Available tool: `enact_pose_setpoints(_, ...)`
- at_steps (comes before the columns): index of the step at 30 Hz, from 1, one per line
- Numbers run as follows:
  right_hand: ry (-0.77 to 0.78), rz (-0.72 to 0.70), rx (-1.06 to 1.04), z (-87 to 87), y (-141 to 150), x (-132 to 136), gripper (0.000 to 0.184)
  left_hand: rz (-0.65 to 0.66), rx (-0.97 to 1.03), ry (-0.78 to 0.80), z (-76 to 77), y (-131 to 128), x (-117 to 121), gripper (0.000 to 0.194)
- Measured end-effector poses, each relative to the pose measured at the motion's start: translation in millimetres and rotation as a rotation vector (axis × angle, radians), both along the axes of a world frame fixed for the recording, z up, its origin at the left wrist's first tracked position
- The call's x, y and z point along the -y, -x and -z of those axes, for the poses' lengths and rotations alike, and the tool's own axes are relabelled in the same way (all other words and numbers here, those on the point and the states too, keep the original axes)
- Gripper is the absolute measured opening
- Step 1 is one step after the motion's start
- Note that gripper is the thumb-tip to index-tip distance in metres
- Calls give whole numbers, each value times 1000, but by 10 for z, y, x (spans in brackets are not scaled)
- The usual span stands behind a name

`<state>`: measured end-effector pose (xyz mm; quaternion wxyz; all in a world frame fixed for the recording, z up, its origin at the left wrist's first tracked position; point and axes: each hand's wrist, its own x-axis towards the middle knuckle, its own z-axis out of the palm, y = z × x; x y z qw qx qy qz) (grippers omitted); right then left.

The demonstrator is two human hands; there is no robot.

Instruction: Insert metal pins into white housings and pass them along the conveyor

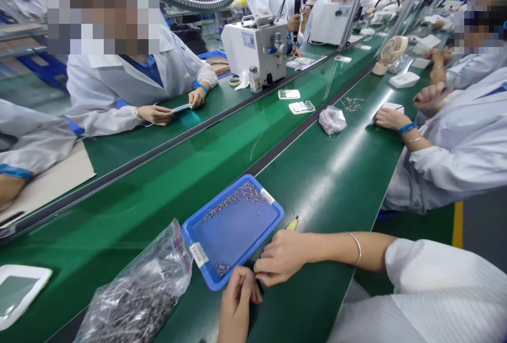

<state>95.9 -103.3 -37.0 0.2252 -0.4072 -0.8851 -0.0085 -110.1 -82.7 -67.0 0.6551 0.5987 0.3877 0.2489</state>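
My left hand (237,300) is at the near corner of a blue tray (233,237), its fingers curled in a pinch. My right hand (283,258) meets it there, fingers bent and closed, the fingertips of both hands almost touching. Something small and dark shows between them, too small to name. Small metal screws (237,197) lie along the tray's far side, with a little heap of screws (222,269) in its near corner. Just beyond my right hand pokes out a yellow-green object with a dark tip (293,223), partly hidden.
A clear zip bag of screws (138,290) lies left of the tray. A green conveyor belt (158,184) carries white casings (301,107). A small bag of parts (332,120) and a fan (390,55) stand farther along. Co-workers in white coats sit on both sides.
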Motion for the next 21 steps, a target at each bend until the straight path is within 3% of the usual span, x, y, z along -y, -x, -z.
enact_pose_setpoints(9, -73, -6, -42, -3, -24, -10, 28, -10, -13, 8, -108, -29, 15, 45)
enact_pose_setpoints(15, -104, 63, 121, -237, -25, 180, 23, 24, 7, -61, -194, -57, -14, 46)
enact_pose_setpoints(18, -77, 470, 64, -349, -292, 408, 25, 34, -21, -107, -219, -53, 5, 43)
enact_pose_setpoints(21, -12, 1068, -16, -342, -783, 631, 32, 145, -132, -248, -251, -27, 51, 34)
